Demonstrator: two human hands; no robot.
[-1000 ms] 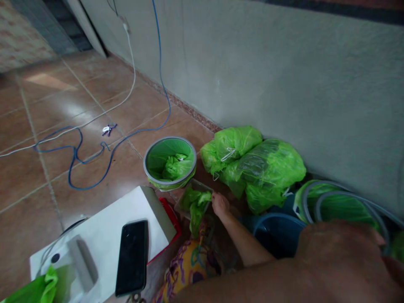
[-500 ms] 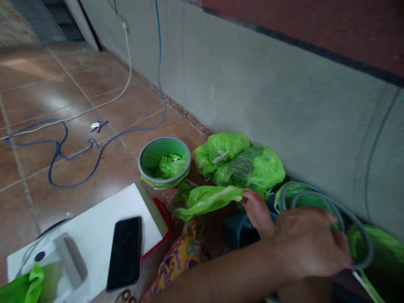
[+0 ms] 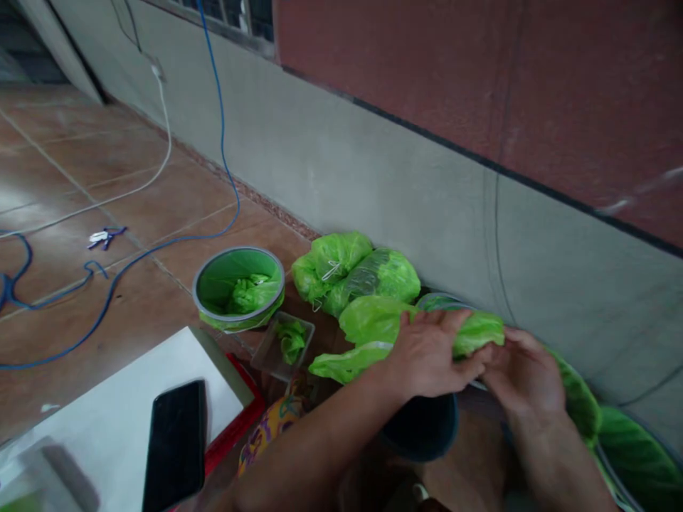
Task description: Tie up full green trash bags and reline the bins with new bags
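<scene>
A limp, thin, bright green sheet, partly see-through, stretches across between my hands. My left hand lies over its middle, closed on it with the fingers and thumb pointing right. The right end of the sheet is pinched in the fingers of my right hand, close to the left fingertips. Its left end hangs loose in two flaps, one with a pale edge. Below my hands stands a dark blue bucket; its inside is dark. A grey-rimmed round container shows partly behind the sheet.
Stuffed green bags lie by the wall. Left of them stands a grey-rimmed green bin with green pieces inside. A clear tray holds a green piece. A phone rests on a white box. A blue cable crosses the tiled floor.
My view has swung right. My left hand has left the grey ring on the right and taken hold of the green sheet. My right hand has moved right with the sheet, so my arms are uncrossed.
</scene>
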